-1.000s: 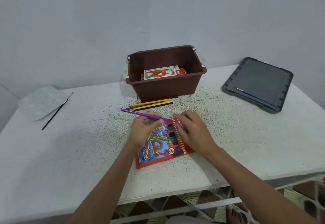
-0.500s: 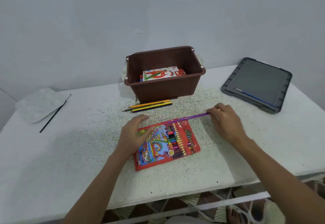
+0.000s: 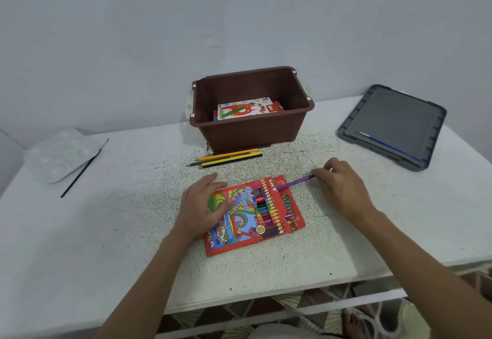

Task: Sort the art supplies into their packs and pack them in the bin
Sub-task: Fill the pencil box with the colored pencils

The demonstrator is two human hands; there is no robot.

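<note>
One brown bin (image 3: 247,133) holding one visible pastel box (image 3: 245,109), one red pack of colour pencils (image 3: 239,221), one purple pencil (image 3: 296,182), at least three loose pencils (image 3: 229,158), two paintbrushes, a black-handled brush (image 3: 84,168) and a blue-handled brush (image 3: 391,146), one white palette (image 3: 58,154) and one grey lid (image 3: 394,123), all on one table (image 3: 106,232).

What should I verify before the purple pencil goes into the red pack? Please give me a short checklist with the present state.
1. The right hand pinches the purple pencil firmly: ok.
2. The left hand rests flat on the red pencil pack and steadies it: ok.
3. The pencil's front end meets the pack's open end: ok, it lies at the far right corner.
4. A free slot waits for it inside: cannot tell.
5. The loose pencils in front of the brown bin are packed: not ok, they lie on the table.
6. The bin has room beside the pastel box: ok.
</note>
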